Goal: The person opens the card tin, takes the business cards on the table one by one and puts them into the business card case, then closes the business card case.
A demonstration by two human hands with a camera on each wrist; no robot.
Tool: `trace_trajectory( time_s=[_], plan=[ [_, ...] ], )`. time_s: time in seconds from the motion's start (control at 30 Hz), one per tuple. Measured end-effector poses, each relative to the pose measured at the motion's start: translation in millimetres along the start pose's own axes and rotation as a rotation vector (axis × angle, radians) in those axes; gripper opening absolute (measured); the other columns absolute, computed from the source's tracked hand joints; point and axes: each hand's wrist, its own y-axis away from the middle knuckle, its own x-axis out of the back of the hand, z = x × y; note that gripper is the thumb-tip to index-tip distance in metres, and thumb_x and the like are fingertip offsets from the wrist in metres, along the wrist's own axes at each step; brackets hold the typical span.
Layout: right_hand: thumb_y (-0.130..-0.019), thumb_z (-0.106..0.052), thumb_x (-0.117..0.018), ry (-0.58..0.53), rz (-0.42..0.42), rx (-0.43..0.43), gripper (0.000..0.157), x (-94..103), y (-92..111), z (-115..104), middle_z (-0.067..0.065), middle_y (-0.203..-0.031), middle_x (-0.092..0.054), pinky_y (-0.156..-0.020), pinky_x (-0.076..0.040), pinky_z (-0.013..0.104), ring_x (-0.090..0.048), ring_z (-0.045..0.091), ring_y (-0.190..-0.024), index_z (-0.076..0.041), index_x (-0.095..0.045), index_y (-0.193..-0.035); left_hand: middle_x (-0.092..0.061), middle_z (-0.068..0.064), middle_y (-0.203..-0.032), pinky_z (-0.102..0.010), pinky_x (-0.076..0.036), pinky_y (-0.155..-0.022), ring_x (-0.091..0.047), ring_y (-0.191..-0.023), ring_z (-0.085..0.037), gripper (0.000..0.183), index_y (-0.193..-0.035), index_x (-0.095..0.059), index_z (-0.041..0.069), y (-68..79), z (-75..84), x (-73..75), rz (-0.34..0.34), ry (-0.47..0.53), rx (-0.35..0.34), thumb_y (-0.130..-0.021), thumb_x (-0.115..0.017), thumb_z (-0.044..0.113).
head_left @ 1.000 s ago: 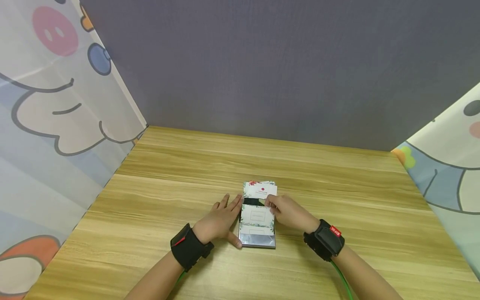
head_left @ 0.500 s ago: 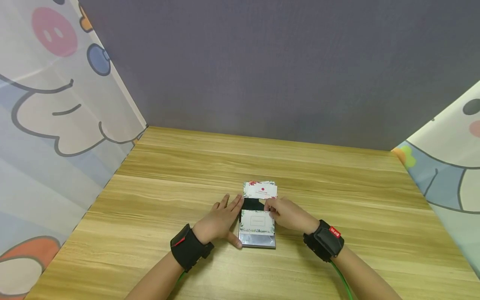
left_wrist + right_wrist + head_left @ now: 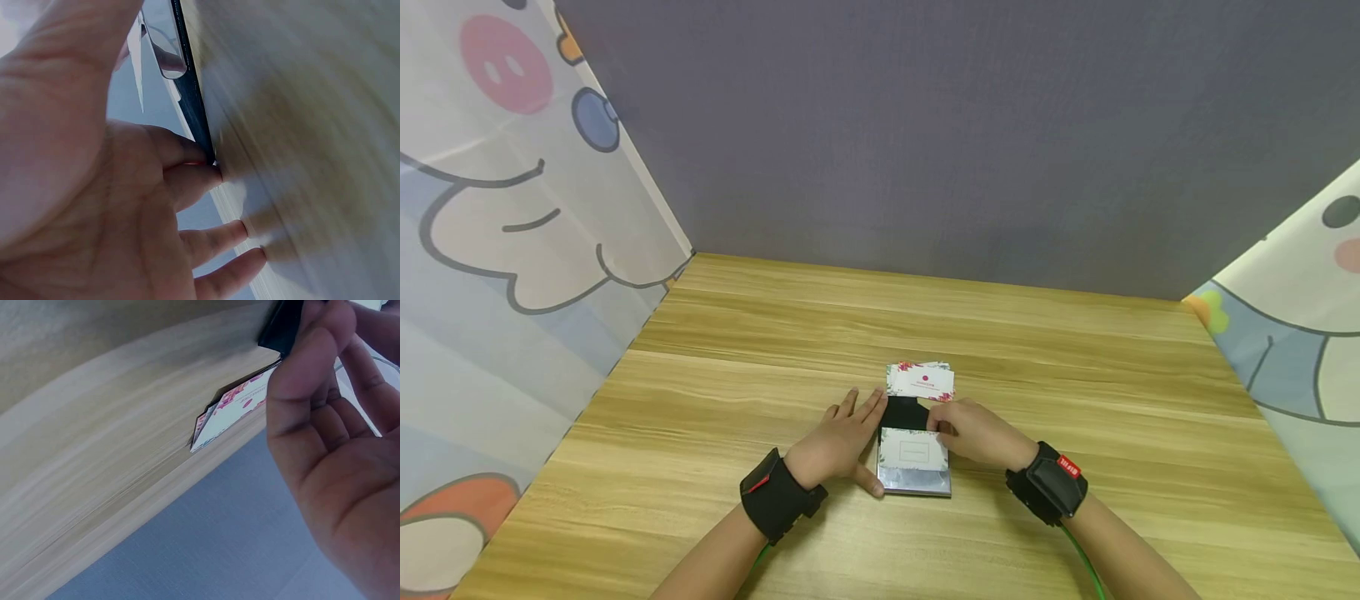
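A white business card (image 3: 913,451) with a green leaf border lies over the black and silver card case (image 3: 913,481). My right hand (image 3: 977,433) pinches the card's upper right edge with curled fingers. My left hand (image 3: 835,446) rests flat on the table along the case's left side, fingers spread, with fingertips and thumb right at its edge. In the left wrist view, the card's thin edge (image 3: 136,69) stands tilted above the case. The right wrist view shows the curled right fingers (image 3: 306,369) over the case's dark corner (image 3: 279,331); they hide the card.
Just beyond the case lies a small fanned pile of white cards (image 3: 922,381) with red and green floral corners. The wooden table (image 3: 760,333) meets a grey panel (image 3: 925,150) at the back. Cartoon-printed curtains (image 3: 527,233) hang at both sides.
My right hand has drawn the leaf-bordered card a little toward the body, and more of the case's black part shows. My left hand stays in place.
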Motion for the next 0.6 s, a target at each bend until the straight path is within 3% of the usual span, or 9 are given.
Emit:
trace_trajectory(
  time_s=[0.2, 0.47, 0.6],
  plan=[
    [-0.081, 0.001, -0.061, 0.001, -0.01, 0.004, 0.012, -0.9, -0.5, -0.7, -0.004, -0.068, -0.054, -0.054, -0.037, 0.018, -0.043, 0.005, -0.062, -0.01, -0.065, -0.078, -0.012, -0.011, -0.154, -0.058, -0.023, -0.105, -0.01, -0.138, -0.043, 0.124, -0.147, -0.013, 0.004, -0.4, -0.5, -0.3, 0.001, 0.006, -0.001, -0.053, -0.077, 0.055],
    [-0.08, 0.001, -0.061, 0.001, -0.046, 0.029, 0.014, -3.3, -1.0, 0.1, 0.001, -0.084, -0.062, -0.061, -0.04, 0.019, -0.047, 0.007, -0.069, -0.011, -0.065, -0.083, -0.012, -0.011, -0.154, -0.057, -0.022, -0.106, -0.01, -0.138, -0.042, 0.124, -0.147, -0.012, 0.005, 0.0, -0.2, -0.5, -0.008, -0.003, 0.001, -0.054, -0.076, 0.056],
    [-0.08, 0.001, -0.062, 0.001, -0.063, 0.034, 0.014, -3.8, -1.6, 1.0, -0.001, -0.082, -0.062, -0.061, -0.04, 0.02, -0.046, 0.008, -0.069, -0.012, -0.066, -0.084, -0.011, -0.01, -0.154, -0.057, -0.021, -0.106, -0.01, -0.138, -0.041, 0.124, -0.147, -0.011, 0.006, -0.2, -0.4, -0.8, -0.013, -0.008, 0.005, -0.054, -0.076, 0.057]
  ],
)
